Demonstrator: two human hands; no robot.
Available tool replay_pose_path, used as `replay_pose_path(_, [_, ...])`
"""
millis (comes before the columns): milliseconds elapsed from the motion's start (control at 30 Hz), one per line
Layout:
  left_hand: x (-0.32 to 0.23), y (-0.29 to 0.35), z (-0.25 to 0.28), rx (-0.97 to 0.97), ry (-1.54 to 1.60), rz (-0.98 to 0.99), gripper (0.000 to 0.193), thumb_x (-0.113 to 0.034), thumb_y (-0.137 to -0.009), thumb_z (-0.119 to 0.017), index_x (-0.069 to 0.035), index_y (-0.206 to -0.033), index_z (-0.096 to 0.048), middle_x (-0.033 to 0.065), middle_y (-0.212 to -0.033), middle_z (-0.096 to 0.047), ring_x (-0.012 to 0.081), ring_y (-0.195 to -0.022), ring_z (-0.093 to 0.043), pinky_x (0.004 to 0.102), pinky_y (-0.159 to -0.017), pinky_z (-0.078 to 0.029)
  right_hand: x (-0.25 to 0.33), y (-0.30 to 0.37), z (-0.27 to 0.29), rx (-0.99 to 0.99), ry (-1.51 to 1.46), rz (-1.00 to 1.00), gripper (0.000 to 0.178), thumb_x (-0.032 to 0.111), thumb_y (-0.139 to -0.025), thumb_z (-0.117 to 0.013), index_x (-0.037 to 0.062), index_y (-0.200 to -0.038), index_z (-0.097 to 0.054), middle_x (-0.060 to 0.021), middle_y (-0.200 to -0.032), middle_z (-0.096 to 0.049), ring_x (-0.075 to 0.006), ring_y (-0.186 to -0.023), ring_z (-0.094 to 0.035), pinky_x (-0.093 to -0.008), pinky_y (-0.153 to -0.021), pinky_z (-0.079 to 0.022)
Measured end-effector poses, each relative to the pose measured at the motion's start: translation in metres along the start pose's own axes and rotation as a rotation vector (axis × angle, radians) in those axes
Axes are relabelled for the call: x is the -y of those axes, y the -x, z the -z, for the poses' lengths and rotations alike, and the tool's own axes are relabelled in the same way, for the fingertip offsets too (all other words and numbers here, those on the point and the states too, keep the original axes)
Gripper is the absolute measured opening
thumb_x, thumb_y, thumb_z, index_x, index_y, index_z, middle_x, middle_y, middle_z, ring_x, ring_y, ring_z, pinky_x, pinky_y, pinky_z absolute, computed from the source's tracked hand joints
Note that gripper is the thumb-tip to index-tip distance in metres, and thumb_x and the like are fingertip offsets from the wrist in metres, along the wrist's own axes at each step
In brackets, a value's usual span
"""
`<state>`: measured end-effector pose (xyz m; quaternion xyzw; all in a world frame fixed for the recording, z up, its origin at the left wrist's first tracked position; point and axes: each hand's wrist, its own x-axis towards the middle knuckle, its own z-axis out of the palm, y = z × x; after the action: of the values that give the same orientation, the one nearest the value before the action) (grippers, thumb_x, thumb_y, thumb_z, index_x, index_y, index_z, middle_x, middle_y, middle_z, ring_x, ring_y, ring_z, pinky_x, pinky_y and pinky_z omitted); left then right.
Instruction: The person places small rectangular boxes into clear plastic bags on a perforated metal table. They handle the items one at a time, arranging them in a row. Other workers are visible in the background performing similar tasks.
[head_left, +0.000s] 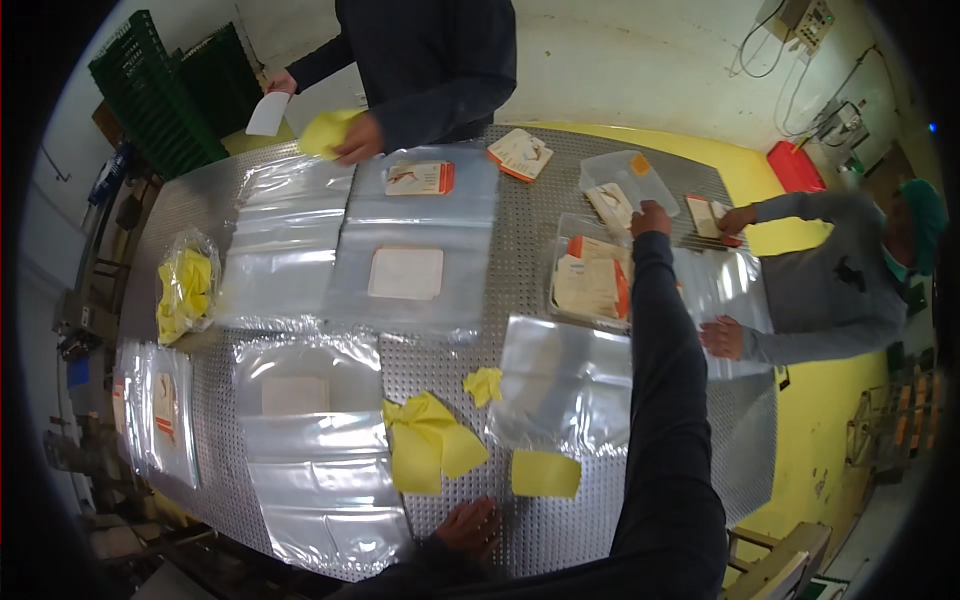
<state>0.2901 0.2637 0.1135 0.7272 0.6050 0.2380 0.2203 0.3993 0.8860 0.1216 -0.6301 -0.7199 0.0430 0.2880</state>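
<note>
My left hand (468, 525) rests on the perforated metal table (440, 360) near its front edge, fingers stretched out and nothing in them. Just beyond it lie crumpled yellow sheets (430, 440), and a flat yellow sheet (546, 474) is to its right. My right arm reaches far across the table. At its end my right hand (650, 218) is closed at the edge of some printed cards (610, 207) by a clear plastic tub (655, 185); its fingertips are partly hidden. Left of my forearm stands another clear tub (553, 290) holding more printed cards (592, 280).
Clear plastic bags (570, 370) lie in several places, some with cards on or in them. Across the table a person (430, 70) holds a yellow sheet (328, 133) and a white card (268, 114). Another person (835, 270) handles cards at right. Green crates (150, 90) stand far left.
</note>
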Motion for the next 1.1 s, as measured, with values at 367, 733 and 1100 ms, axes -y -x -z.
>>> replay_pose_path(367, [-0.013,-0.020,0.020,0.111,-0.213,-0.001,0.034,-0.033,-0.082,-0.055,-0.010,-0.107,-0.059,0.0141,-0.122,-0.053,0.0270,-0.114,-0.049,0.0411,-0.097,-0.036,0.035,-0.037,-0.043,0.378,0.364,-0.241,0.043,0.024,-0.072,-0.065,0.0075,-0.110,-0.058,-0.0140,-0.116,-0.057,-0.0295,-0.109,-0.054,-0.0388,-0.092,-0.044])
replay_pose_path(733, [-0.004,-0.013,0.023,0.032,-0.145,-0.080,0.039,-0.030,-0.078,-0.061,-0.007,-0.110,-0.057,0.0156,-0.123,-0.051,0.0279,-0.112,-0.050,0.0421,-0.093,-0.039,-0.002,-0.018,-0.003,-0.435,-0.364,0.276,0.048,0.018,-0.082,-0.061,-0.0025,-0.122,-0.046,-0.0237,-0.115,-0.055,-0.0331,-0.110,-0.052,-0.0371,-0.090,-0.041])
replay_pose_path(1100, [0.003,0.007,-0.005,-0.155,0.121,0.008,0.036,-0.013,-0.072,-0.062,-0.005,-0.107,-0.058,0.0167,-0.124,-0.049,0.0293,-0.116,-0.047,0.0443,-0.096,-0.036,0.064,0.486,0.211,0.334,-1.027,-0.685,0.044,0.018,-0.086,-0.055,-0.0025,-0.123,-0.045,-0.0082,-0.105,-0.057,-0.0134,-0.093,-0.054,-0.0265,-0.080,-0.045])
